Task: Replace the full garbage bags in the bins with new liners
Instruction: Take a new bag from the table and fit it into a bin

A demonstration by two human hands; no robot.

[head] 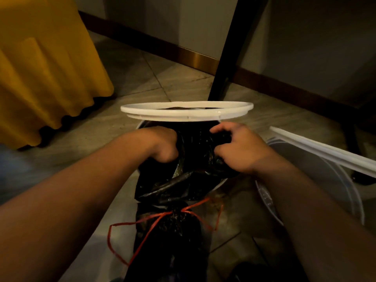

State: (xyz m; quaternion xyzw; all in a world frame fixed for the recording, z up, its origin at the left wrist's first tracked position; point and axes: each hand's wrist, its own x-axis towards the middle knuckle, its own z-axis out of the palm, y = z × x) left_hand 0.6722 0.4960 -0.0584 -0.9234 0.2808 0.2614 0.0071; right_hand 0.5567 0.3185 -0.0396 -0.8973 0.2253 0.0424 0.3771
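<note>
Head view: left hand (162, 144) and right hand (238, 147) grip the black liner (195, 143) between them.

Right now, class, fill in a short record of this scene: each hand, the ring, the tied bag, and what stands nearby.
left hand: grips the black liner at the bin mouth
right hand: grips the same liner, opposite side
white ring: raised above the bin, not seated
tied bag: black, closed with red string, nearest the camera
second bin: to the right, its own ring tilted
yellow cloth: far left
</note>
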